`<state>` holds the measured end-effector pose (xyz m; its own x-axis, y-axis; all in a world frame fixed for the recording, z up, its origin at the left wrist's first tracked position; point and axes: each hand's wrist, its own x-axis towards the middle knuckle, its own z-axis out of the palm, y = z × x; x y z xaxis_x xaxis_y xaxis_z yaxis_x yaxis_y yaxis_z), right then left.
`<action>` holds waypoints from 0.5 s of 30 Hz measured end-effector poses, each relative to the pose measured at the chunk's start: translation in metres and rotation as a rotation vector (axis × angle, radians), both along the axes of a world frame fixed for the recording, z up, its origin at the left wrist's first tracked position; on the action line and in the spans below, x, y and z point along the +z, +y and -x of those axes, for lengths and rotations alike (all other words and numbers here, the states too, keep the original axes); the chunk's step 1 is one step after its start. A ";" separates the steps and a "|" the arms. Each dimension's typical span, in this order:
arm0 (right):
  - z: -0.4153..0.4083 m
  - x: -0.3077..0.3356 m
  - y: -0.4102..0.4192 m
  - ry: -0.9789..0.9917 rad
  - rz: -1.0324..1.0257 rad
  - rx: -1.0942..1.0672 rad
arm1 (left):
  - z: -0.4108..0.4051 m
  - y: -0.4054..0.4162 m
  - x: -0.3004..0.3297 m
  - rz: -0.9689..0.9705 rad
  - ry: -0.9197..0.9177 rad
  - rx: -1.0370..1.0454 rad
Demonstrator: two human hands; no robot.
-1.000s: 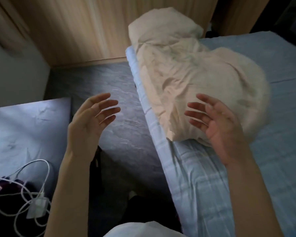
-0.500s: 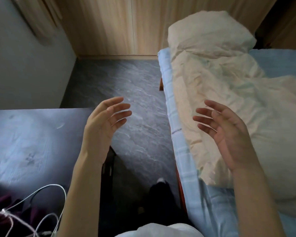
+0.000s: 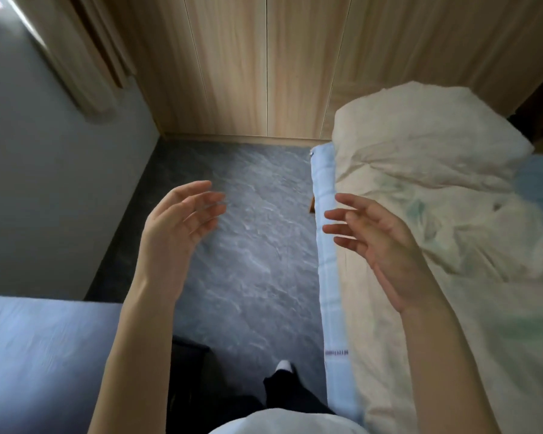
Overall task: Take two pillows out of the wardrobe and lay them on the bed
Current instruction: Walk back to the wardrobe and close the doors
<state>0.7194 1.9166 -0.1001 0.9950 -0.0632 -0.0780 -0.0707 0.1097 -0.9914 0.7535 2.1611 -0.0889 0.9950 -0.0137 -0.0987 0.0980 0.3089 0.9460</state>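
Two cream pillows lie on the bed (image 3: 328, 277) with its pale blue sheet at the right. The far pillow (image 3: 420, 130) sits near the wardrobe, and the near pillow (image 3: 470, 277) stretches toward me along the bed's left edge. The wooden wardrobe (image 3: 264, 67) stands ahead with its doors closed. My left hand (image 3: 176, 227) hangs over the grey floor, fingers relaxed, holding nothing. My right hand (image 3: 380, 242) hovers over the bed's edge and the near pillow, fingers spread, holding nothing.
A grey marbled floor (image 3: 251, 252) runs between the bed and a blue-grey tabletop (image 3: 38, 355) at the lower left. A curtain (image 3: 85, 57) hangs at the upper left by a pale wall. My legs and foot (image 3: 284, 368) show below.
My view has swung left and up toward the wardrobe. The pillows have slid to the right of the frame. Both hands stay empty and raised; the white cable has left view.
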 end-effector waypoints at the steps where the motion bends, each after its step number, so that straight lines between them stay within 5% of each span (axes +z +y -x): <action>1: -0.016 0.000 -0.003 0.010 0.003 0.017 | -0.013 -0.003 0.000 -0.002 0.003 0.008; 15: -0.279 -0.026 -0.028 0.039 0.024 0.020 | -0.268 -0.024 -0.021 -0.040 0.041 0.070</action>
<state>0.9980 1.8883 -0.1263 0.9923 -0.0461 -0.1150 -0.1109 0.0838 -0.9903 1.0210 2.1368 -0.1099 0.9885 0.0604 -0.1385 0.1166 0.2788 0.9532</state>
